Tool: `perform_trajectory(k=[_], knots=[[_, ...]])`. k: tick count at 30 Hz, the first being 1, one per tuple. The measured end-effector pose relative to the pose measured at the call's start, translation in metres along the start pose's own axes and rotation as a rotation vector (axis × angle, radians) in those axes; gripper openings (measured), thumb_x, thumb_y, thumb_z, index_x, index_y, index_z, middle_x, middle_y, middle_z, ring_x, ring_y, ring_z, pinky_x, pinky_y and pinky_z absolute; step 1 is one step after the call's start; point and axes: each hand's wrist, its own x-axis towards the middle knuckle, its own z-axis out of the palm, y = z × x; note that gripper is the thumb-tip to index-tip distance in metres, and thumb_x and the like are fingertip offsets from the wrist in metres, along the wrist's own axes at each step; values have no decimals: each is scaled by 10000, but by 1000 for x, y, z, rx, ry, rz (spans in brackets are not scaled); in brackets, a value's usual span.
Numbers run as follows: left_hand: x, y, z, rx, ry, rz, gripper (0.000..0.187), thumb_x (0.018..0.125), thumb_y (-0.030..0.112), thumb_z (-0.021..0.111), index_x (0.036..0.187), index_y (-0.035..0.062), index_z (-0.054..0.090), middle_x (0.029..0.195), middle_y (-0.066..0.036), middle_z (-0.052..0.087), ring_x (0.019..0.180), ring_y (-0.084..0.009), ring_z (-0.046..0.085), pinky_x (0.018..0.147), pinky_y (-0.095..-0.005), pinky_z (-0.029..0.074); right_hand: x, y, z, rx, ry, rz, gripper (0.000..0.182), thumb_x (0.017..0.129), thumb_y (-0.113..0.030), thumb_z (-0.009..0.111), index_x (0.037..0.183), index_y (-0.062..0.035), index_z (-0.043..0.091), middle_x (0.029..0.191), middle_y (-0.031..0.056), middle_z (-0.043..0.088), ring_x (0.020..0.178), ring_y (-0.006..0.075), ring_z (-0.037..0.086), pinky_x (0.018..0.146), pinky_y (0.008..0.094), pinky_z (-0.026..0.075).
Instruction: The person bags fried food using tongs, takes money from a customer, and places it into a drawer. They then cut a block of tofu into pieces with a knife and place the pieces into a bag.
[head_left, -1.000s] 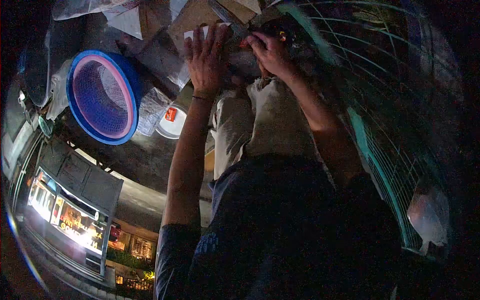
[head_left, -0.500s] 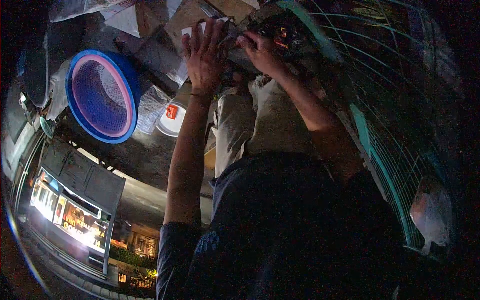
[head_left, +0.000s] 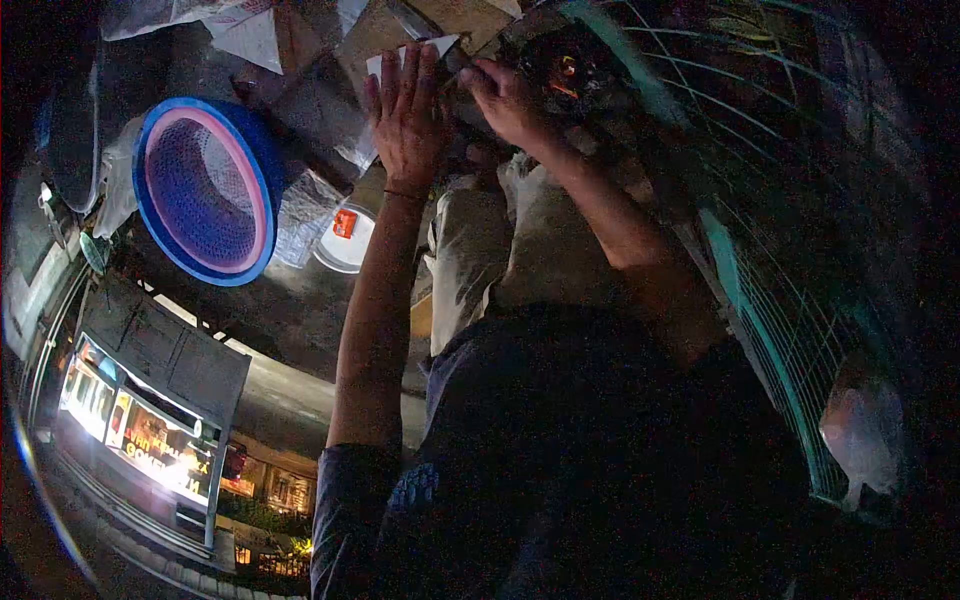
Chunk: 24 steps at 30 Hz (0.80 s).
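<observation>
Above dim ground [head_left: 312, 325], the splayed left hand [head_left: 410, 132] touches a white sheet [head_left: 443, 45].

The basket [head_left: 266, 160] lies left of the left fingers [head_left: 407, 78].

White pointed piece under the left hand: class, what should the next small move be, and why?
Perhaps inch the right hand toward the white pointed piece: the left hand spreads over it, seemingly steadying it, while the right hand is curled near its tip. That hand's grip is too dark to read.
</observation>
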Motion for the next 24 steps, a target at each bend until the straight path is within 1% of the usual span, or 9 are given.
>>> perform_trajectory(k=[2,3,5,9,11,14,17,20,24], knots=[[0,1,1,8,6,-9,648,878,285,587,1469,204,335,1507,-29,349,1410,-288,274,1138,-503,203,-10,-2,-10,-98,-13,-304,450,963,-395,528,1136,13,605,968,208,666,890,325,659,771,387,506],[1,2,2,18,14,-19,640,879,292,581,1466,198,342,1501,-39,358,1404,-296,286,1137,-504,203,-12,-14,-15,-98,-14,-307,450,963,-395,528,1136,13,605,968,208,666,890,325,659,771,387,506],[1,3,2,21,13,-25,632,881,290,573,1462,182,348,1495,-51,366,1401,-297,291,1138,-501,203,-17,-35,-25,-11,-103,83,466,964,-412,523,1148,9,599,973,203,667,899,328,656,793,384,503],[-5,3,-2,-58,19,-66,604,891,273,554,1446,127,367,1486,-86,373,1400,-296,292,1141,-494,198,-22,-20,-15,-129,-5,-141,466,968,-413,511,1147,8,595,973,202,668,899,336,654,794,392,503],[-8,3,-5,-69,21,-63,532,920,256,525,1418,108,410,1475,-109,388,1395,-306,302,1142,-495,192,-18,-15,-11,-123,-74,46,455,971,-407,506,1117,13,603,954,207,665,879,341,653,774,399,499],[-10,6,-7,-106,27,-73,466,953,243,487,1390,84,451,1463,-131,404,1388,-319,313,1145,-500,181,-11,-22,-2,-29,-55,106,445,973,-398,504,1090,18,610,934,212,661,859,339,651,759,413,490],[-7,8,-9,-114,39,-79,466,958,251,473,1390,79,450,1463,-130,404,1385,-327,317,1148,-505,173,0,-36,-6,-43,-154,127,450,971,-403,503,1072,21,616,935,219,661,863,337,650,757,416,481],[-7,8,-9,-97,37,-72,463,960,255,466,1388,80,456,1470,-129,395,1387,-329,312,1149,-512,167,-2,-37,-2,137,-79,72,477,969,-419,493,1080,28,617,960,224,665,897,343,652,767,408,487],[-8,7,-7,-105,52,-76,447,957,250,469,1371,81,484,1485,-129,372,1396,-322,297,1149,-518,166,-20,-68,-26,33,-134,143,490,957,-426,513,1092,33,618,985,232,665,931,348,652,782,401,495]])
